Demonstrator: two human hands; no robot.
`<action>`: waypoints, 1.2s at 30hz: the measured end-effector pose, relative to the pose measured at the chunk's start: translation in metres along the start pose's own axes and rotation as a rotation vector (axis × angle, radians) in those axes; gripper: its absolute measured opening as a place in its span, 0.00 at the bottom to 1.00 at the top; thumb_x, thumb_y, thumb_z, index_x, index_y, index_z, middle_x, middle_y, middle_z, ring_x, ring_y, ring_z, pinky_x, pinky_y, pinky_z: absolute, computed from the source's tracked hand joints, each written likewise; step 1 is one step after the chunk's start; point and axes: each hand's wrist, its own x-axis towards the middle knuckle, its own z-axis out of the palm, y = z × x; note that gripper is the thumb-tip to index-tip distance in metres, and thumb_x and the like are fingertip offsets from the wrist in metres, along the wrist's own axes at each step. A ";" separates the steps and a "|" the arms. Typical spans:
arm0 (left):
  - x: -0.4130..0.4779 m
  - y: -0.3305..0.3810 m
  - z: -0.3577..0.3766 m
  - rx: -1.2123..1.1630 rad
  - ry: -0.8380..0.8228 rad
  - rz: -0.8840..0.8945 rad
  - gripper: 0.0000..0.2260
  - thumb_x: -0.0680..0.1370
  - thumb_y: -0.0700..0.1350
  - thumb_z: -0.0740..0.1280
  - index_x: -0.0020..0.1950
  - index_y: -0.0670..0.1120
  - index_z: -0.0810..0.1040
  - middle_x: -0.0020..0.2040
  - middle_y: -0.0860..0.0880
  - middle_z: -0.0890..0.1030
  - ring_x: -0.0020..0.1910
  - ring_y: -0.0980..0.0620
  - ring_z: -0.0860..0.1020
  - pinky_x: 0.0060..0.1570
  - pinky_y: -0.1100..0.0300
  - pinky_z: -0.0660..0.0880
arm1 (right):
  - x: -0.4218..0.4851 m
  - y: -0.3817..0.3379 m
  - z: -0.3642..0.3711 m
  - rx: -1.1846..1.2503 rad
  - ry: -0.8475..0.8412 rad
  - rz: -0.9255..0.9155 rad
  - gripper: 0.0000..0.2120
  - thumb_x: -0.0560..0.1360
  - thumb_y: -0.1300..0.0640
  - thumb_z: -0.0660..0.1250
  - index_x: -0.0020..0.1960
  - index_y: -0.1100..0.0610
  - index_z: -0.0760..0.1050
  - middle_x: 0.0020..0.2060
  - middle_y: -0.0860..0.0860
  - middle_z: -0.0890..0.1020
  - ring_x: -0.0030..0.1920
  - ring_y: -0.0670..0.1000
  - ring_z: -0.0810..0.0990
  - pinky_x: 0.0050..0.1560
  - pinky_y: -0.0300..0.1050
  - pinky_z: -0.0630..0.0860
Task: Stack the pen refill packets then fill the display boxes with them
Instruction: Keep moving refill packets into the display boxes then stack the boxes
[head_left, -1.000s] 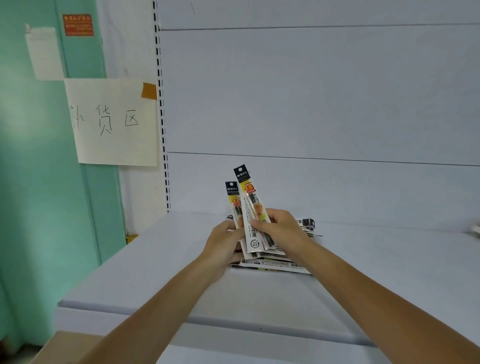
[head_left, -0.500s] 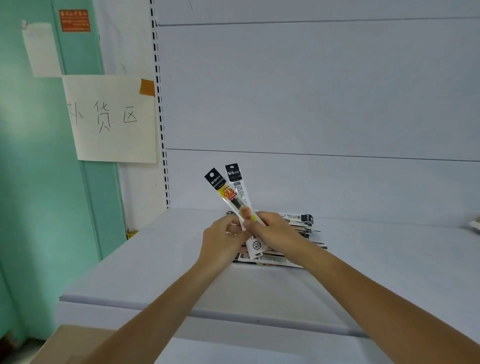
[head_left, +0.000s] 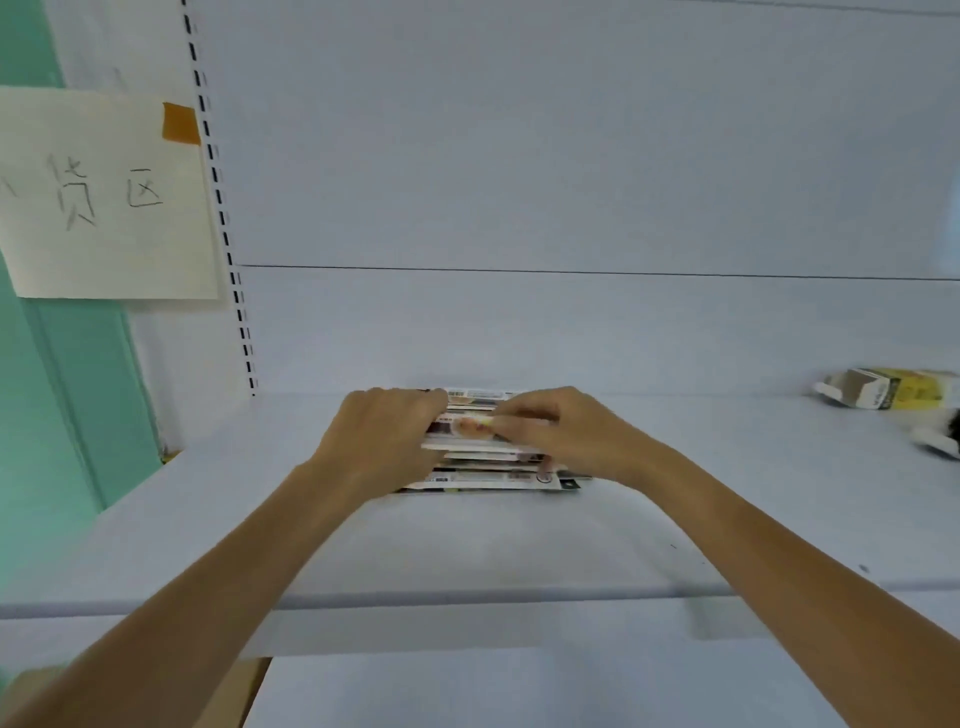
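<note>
Stacking step in hand, nothing boxed yet. Packets (head_left: 483, 470) sit piled at frame centre on the shelf (head_left: 467, 561). Left hand (head_left: 384, 441) is curled round the pile's left end. Right hand (head_left: 566, 436) lies on the top packet, pinch or press unclear. Next, probably: square the edges, then carry to the box (head_left: 878, 395) lying far right.

On shelf (head_left: 519, 545): packet stack (head_left: 488, 470) centre, display box (head_left: 883, 395) far right; sign (head_left: 104, 208) behind-left.
</note>
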 end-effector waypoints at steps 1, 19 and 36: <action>0.002 0.009 0.005 -0.042 0.010 -0.040 0.08 0.74 0.48 0.62 0.52 0.50 0.72 0.50 0.51 0.80 0.52 0.46 0.76 0.40 0.58 0.64 | -0.005 0.007 -0.004 0.028 0.114 0.006 0.13 0.75 0.43 0.63 0.50 0.50 0.79 0.45 0.45 0.80 0.38 0.44 0.78 0.38 0.36 0.78; 0.056 0.125 0.040 -0.443 -0.084 0.302 0.15 0.80 0.56 0.55 0.58 0.48 0.72 0.52 0.51 0.76 0.53 0.49 0.75 0.49 0.55 0.69 | -0.082 0.115 -0.096 -0.416 0.688 0.289 0.19 0.79 0.48 0.57 0.44 0.60 0.79 0.48 0.53 0.79 0.52 0.53 0.74 0.53 0.46 0.68; 0.147 0.484 0.008 -0.742 -0.043 0.514 0.10 0.80 0.53 0.56 0.50 0.51 0.75 0.37 0.56 0.74 0.37 0.54 0.72 0.37 0.57 0.65 | -0.344 0.253 -0.364 -0.581 0.957 0.689 0.20 0.75 0.52 0.64 0.66 0.55 0.71 0.64 0.53 0.75 0.61 0.54 0.74 0.61 0.48 0.72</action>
